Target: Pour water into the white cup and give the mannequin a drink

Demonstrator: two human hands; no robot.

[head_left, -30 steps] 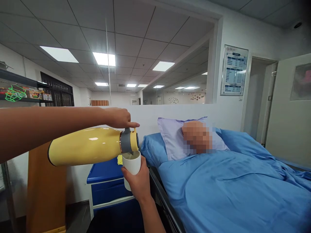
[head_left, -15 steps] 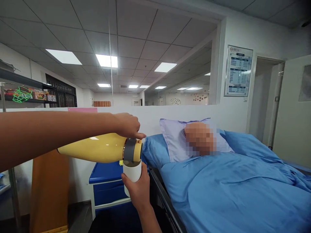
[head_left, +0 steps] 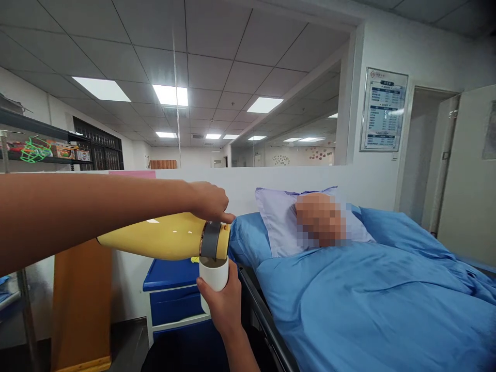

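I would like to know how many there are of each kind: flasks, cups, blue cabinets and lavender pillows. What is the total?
Flasks: 1, the yellow flask in the left hand
Cups: 1, the white cup in the right hand
Blue cabinets: 1
Lavender pillows: 1
Total: 4

Blue bedding (head_left: 372, 299) fills my right side

From my station I see a lilac pillow (head_left: 273, 222) with a pixelated form (head_left: 320, 217) against it. Left of the black bed rail (head_left: 268, 323) stands a blue-topped cabinet (head_left: 168, 274); farther left, a brown board (head_left: 82, 305). A framed notice (head_left: 384, 109) hangs near an open door (head_left: 470, 175).
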